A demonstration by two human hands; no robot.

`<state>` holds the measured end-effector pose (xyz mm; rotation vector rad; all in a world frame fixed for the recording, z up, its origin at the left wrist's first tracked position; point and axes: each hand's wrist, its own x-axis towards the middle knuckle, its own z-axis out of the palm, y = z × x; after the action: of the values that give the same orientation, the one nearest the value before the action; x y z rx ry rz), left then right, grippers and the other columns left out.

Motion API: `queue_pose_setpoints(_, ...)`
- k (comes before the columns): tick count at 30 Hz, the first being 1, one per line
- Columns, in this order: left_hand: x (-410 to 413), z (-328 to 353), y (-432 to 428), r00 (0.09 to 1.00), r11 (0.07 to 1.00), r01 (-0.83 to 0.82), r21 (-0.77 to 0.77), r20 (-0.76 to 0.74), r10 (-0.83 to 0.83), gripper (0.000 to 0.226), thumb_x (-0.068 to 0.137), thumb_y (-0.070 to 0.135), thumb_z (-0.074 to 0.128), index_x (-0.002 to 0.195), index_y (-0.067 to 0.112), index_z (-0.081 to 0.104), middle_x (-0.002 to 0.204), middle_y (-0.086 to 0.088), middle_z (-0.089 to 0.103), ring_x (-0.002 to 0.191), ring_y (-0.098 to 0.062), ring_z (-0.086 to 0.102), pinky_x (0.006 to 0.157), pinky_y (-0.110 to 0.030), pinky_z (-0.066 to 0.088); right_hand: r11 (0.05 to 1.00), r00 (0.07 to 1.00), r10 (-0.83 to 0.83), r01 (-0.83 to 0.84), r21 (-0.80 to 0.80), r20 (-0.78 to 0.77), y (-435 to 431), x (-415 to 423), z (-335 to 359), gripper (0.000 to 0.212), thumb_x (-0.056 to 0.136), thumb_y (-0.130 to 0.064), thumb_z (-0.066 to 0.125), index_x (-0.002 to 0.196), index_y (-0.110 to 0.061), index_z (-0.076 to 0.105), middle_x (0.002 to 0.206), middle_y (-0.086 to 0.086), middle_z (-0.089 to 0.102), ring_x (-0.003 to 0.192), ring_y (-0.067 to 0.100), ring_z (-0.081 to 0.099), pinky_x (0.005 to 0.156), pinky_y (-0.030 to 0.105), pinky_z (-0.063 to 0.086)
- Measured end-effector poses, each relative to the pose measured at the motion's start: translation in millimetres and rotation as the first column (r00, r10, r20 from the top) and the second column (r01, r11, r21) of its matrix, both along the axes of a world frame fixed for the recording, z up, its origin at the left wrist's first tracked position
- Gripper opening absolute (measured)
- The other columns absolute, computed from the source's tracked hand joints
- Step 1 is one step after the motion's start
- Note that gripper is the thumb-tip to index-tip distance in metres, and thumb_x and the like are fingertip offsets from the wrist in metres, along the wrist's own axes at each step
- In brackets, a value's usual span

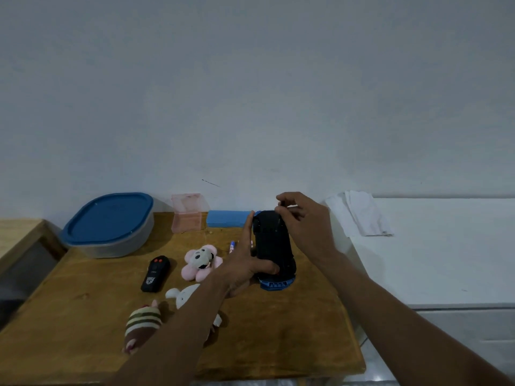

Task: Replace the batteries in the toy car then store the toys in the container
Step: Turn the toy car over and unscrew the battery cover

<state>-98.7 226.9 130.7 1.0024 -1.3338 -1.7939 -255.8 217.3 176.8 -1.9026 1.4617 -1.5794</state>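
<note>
The blue toy car (274, 246) is held upside down above the wooden table (278, 330), its black underside facing me. My left hand (245, 260) holds its left side, fingers straight along it and thumb curled under the near end. My right hand (301, 221) is at the car's far end, fingertips pinched on the underside; what they pinch is too small to tell. A battery (232, 245) lies on the table behind my left hand. The container (111, 227), clear with a blue lid, stands shut at the back left.
A black remote (155, 273), a pink flower plush (201, 261), a white plush (185, 298) and a striped plush (142, 325) lie on the table. A pink clear box (186, 213) and a blue block (228, 218) stand by the wall. White counter with folded paper (362, 215) at right.
</note>
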Motion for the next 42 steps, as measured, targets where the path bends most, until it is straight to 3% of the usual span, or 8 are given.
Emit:
queue_pose_setpoints(6, -1.5, -3.0, -2.5, 1.0, 1.0, 0.002, -0.024, 0.017, -0.001, 0.121, 0.073, -0.024, 0.064, 0.143, 0.058, 0.009, 0.134, -0.02, 0.053, 0.107, -0.036, 0.063, 0.081, -0.044, 0.057, 1.0, 0.999, 0.017, -0.018, 0.008, 0.047, -0.1, 0.2, -2.9, 0.017, 0.086, -0.009, 0.069, 0.101, -0.015, 0.062, 0.092, -0.004, 0.07, 0.083, 0.009, 0.07, 0.074, 0.029, 0.06)
queue_pose_setpoints(10, -3.0, -4.6, -3.5, 1.0, 1.0, 0.007, -0.004, -0.005, -0.007, 0.119, 0.073, -0.026, 0.062, 0.136, 0.063, 0.014, 0.133, -0.019, 0.055, 0.103, -0.036, 0.065, 0.078, -0.043, 0.057, 0.999, 0.997, -0.021, 0.019, 0.034, 0.07, -0.4, 0.6, -2.3, 0.019, 0.081, -0.011, 0.073, 0.095, -0.018, 0.063, 0.083, -0.011, 0.067, 0.075, 0.007, 0.068, 0.069, 0.02, 0.057)
queue_pose_setpoints(14, -4.2, -5.2, -4.0, 1.0, 1.0, 0.014, 0.003, -0.009, -0.014, 0.118, 0.074, -0.025, 0.062, 0.136, 0.063, 0.013, 0.13, -0.021, 0.056, 0.101, -0.036, 0.066, 0.076, -0.042, 0.056, 1.0, 1.0, 0.002, -0.002, -0.003, 0.024, -1.1, -1.4, -5.1, 0.016, 0.087, -0.009, 0.066, 0.103, -0.011, 0.064, 0.092, -0.002, 0.072, 0.084, 0.005, 0.069, 0.077, 0.019, 0.057)
queue_pose_setpoints(22, -3.0, -4.7, -6.2, 1.0, 1.0, 0.005, 0.007, -0.011, -0.005, 0.117, 0.075, -0.027, 0.059, 0.135, 0.063, 0.013, 0.129, -0.022, 0.057, 0.093, -0.031, 0.069, 0.073, -0.04, 0.057, 1.0, 1.0, 0.01, -0.011, -0.024, -0.027, -3.7, -0.4, -6.2, 0.015, 0.088, -0.006, 0.065, 0.103, -0.007, 0.064, 0.095, 0.002, 0.072, 0.086, 0.007, 0.068, 0.078, 0.017, 0.056)
queue_pose_setpoints(27, -1.9, -4.1, -9.2, 1.0, 1.0, 0.006, 0.004, -0.006, -0.006, 0.119, 0.075, -0.027, 0.059, 0.141, 0.059, 0.009, 0.128, -0.022, 0.057, 0.096, -0.033, 0.066, 0.079, -0.044, 0.057, 1.0, 0.998, 0.002, -0.004, -0.026, -0.058, -7.3, 1.2, -4.8, 0.015, 0.089, -0.007, 0.064, 0.104, -0.008, 0.064, 0.096, 0.002, 0.072, 0.087, 0.011, 0.069, 0.077, 0.015, 0.055)
queue_pose_setpoints(30, -0.7, -5.3, -12.0, 1.0, 1.0, 0.0, 0.008, 0.003, 0.0, 0.12, 0.075, -0.026, 0.06, 0.142, 0.059, 0.009, 0.129, -0.022, 0.056, 0.1, -0.035, 0.065, 0.081, -0.046, 0.056, 1.0, 0.997, 0.01, -0.012, -0.021, -0.073, -8.3, 2.4, -3.7, 0.019, 0.091, -0.009, 0.063, 0.11, -0.009, 0.064, 0.101, 0.001, 0.072, 0.09, 0.006, 0.067, 0.078, 0.005, 0.049)
queue_pose_setpoints(34, 0.9, -6.0, -15.0, 1.0, 1.0, -0.002, 0.007, 0.011, 0.002, 0.12, 0.074, -0.024, 0.062, 0.142, 0.06, 0.01, 0.129, -0.021, 0.057, 0.106, -0.039, 0.063, 0.088, -0.052, 0.054, 0.999, 0.998, 0.034, -0.033, 0.014, -0.05, -10.6, 4.5, -3.0, 0.023, 0.092, -0.006, 0.057, 0.115, -0.007, 0.063, 0.104, 0.003, 0.072, 0.095, 0.005, 0.067, 0.081, 0.01, 0.052)
queue_pose_setpoints(42, 6.6, -7.0, -17.4, 1.0, 1.0, -0.004, 0.01, 0.018, 0.003, 0.119, 0.075, -0.022, 0.065, 0.14, 0.063, 0.012, 0.122, -0.02, 0.063, 0.105, -0.038, 0.065, 0.09, -0.054, 0.053, 1.0, 0.994, -0.001, 0.004, 0.029, -0.113, -14.6, 11.2, -1.8, 0.023, 0.094, -0.009, 0.056, 0.116, -0.008, 0.064, 0.104, 0.002, 0.072, 0.091, 0.008, 0.067, 0.076, 0.004, 0.048)
